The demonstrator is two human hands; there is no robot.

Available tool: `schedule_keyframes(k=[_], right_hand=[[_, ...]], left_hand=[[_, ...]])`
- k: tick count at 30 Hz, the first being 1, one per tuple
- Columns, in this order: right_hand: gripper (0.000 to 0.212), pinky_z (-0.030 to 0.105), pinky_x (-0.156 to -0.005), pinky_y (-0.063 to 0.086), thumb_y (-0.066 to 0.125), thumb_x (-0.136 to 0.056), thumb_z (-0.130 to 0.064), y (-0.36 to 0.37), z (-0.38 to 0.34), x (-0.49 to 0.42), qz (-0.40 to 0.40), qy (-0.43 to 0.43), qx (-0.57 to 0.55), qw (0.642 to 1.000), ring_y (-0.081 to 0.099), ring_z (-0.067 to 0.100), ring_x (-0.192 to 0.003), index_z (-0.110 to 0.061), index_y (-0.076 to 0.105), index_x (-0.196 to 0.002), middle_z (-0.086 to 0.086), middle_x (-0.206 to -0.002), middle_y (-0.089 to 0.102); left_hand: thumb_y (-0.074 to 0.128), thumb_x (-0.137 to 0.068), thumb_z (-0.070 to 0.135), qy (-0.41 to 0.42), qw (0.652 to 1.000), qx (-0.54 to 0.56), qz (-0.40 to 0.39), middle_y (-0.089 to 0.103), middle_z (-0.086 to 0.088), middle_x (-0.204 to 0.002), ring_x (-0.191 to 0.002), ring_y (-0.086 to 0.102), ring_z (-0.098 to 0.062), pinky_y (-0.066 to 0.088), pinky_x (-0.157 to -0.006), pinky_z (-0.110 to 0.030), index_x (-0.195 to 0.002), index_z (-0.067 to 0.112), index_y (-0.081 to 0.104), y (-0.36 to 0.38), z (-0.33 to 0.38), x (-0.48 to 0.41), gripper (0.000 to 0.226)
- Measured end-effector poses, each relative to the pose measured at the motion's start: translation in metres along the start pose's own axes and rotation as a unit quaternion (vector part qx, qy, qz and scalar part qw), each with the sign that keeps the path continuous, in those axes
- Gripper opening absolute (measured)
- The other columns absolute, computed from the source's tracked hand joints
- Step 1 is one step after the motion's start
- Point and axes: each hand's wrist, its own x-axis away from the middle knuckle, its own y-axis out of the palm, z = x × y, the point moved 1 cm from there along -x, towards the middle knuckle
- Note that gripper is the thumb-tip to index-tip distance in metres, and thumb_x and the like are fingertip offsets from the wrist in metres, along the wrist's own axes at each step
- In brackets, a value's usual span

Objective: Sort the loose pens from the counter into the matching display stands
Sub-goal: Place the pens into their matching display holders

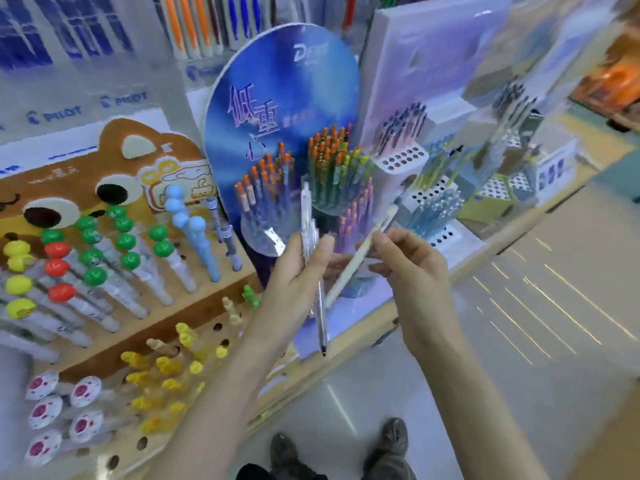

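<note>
Far left, a cardboard bear stand (62,188) holds slanted rows of pens with glossy round toppers (126,241) in green, red and yellow. Next along stands a tall blue oval display (277,81), where orange-tipped pens (325,147) bristle out of clear plastic cups.

Now the left hand (294,271), raised in front of that blue display. Its grip is closed, with the thumb and curled fingers wrapped round a small bundle of clear pens (306,216). They are slim, see-through plastic barrels held nearly upright. One of them hangs lower than the others, its dark tip pointing at the floor. The motion blur hides exactly how many are in the bundle.

Just beside it is the right hand (415,268), with its grip narrowed to a pinch. The thumb and fingertips hold a cream pen (356,261), matte and smooth, tilted so its upper end leans away to the right. Its lower end sits close to the clear bundle.

Further right, white perforated stands (401,162) carry dark and pale-blue pens. They sit along the pale wooden worktop (491,242).
</note>
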Motion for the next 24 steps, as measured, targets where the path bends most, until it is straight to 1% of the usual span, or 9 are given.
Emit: schedule_keyframes(k=[3,5,8,10,13,16,19,21,24], right_hand=[[0.013,0.024,-0.07,0.05,0.064,-0.089,-0.022,-0.052,-0.006,-0.007,0.028,-0.014,-0.007,0.999,0.064,0.02,-0.078,-0.023,0.065,-0.076,0.003,-0.077,0.065],[0.017,0.024,-0.068,0.052,0.059,-0.092,-0.02,-0.086,-0.011,-0.012,0.027,-0.013,-0.032,0.999,0.066,0.019,-0.074,-0.025,0.064,-0.077,-0.002,-0.074,0.065],[0.009,0.026,-0.058,0.046,0.052,-0.096,-0.019,-0.137,-0.015,-0.023,0.043,0.0,-0.015,0.999,0.058,0.014,-0.059,-0.016,0.058,-0.09,-0.007,-0.07,0.059],[0.013,0.024,-0.052,0.038,0.047,-0.1,-0.016,-0.171,-0.016,-0.034,0.053,0.012,0.0,0.998,0.045,0.011,-0.052,-0.01,0.057,-0.093,-0.006,-0.07,0.053],[0.015,0.021,-0.048,0.031,0.05,-0.098,-0.019,-0.216,-0.019,-0.051,0.06,0.029,0.015,0.998,0.036,0.011,-0.051,-0.012,0.058,-0.088,-0.001,-0.072,0.045],[0.015,0.025,-0.048,0.025,0.056,-0.096,-0.023,-0.256,-0.023,-0.073,0.063,0.03,0.039,0.997,0.032,0.014,-0.052,-0.019,0.063,-0.083,0.0,-0.068,0.039],[0.021,0.022,-0.048,0.037,0.049,-0.1,-0.022,-0.293,-0.023,-0.102,0.093,0.022,0.071,0.993,0.044,0.011,-0.051,-0.018,0.065,-0.086,0.004,-0.076,0.051],[0.024,0.019,-0.054,0.045,0.045,-0.101,-0.02,-0.308,-0.02,-0.117,0.116,0.017,0.092,0.989,0.054,0.009,-0.058,-0.014,0.067,-0.093,0.002,-0.075,0.054],[0.024,0.01,-0.062,0.044,0.046,-0.1,-0.018,-0.333,-0.016,-0.149,0.136,-0.007,0.148,0.98,0.06,0.002,-0.067,-0.013,0.066,-0.089,-0.008,-0.068,0.062]], left_hand=[[0.049,-0.088,0.046,0.0,0.998,-0.059,-0.034,0.074,-0.001,-0.094,-0.091,0.07,-0.017,0.054,-0.083,-0.033,-0.097,0.016,0.058,0.044,-0.009,-0.018,0.032],[0.048,-0.085,0.042,-0.012,0.998,-0.051,-0.041,0.072,0.001,-0.076,-0.071,0.069,-0.014,0.054,-0.069,-0.025,-0.087,0.015,0.054,0.079,-0.015,-0.029,0.027],[0.05,-0.087,0.037,-0.013,0.998,-0.054,-0.032,0.051,0.0,-0.048,-0.04,0.048,-0.013,0.042,-0.045,-0.019,-0.077,0.014,0.045,0.134,-0.024,-0.042,0.026],[0.05,-0.094,0.03,-0.027,0.998,-0.053,-0.007,0.037,0.004,-0.045,-0.037,0.032,-0.009,0.029,-0.038,-0.019,-0.075,0.018,0.043,0.17,-0.034,-0.055,0.023],[0.043,-0.099,0.026,-0.061,0.998,0.0,0.024,0.03,0.004,-0.052,-0.039,0.024,-0.006,0.021,-0.039,-0.018,-0.074,0.017,0.038,0.217,-0.049,-0.078,0.027],[0.042,-0.101,0.027,-0.101,0.991,0.06,0.059,0.041,0.006,-0.052,-0.038,0.029,-0.007,0.027,-0.04,-0.017,-0.077,0.016,0.035,0.249,-0.066,-0.099,0.027],[0.041,-0.101,0.024,-0.12,0.987,0.074,0.078,0.047,0.007,-0.057,-0.041,0.035,-0.007,0.036,-0.042,-0.019,-0.085,0.016,0.041,0.271,-0.081,-0.117,0.018],[0.04,-0.102,0.024,-0.107,0.99,0.05,0.073,0.052,0.007,-0.061,-0.046,0.042,-0.008,0.043,-0.046,-0.02,-0.09,0.016,0.046,0.277,-0.085,-0.125,0.016],[0.038,-0.102,0.025,-0.072,0.994,-0.019,0.085,0.062,0.007,-0.064,-0.055,0.053,-0.009,0.05,-0.056,-0.021,-0.093,0.014,0.053,0.291,-0.091,-0.148,0.021]])
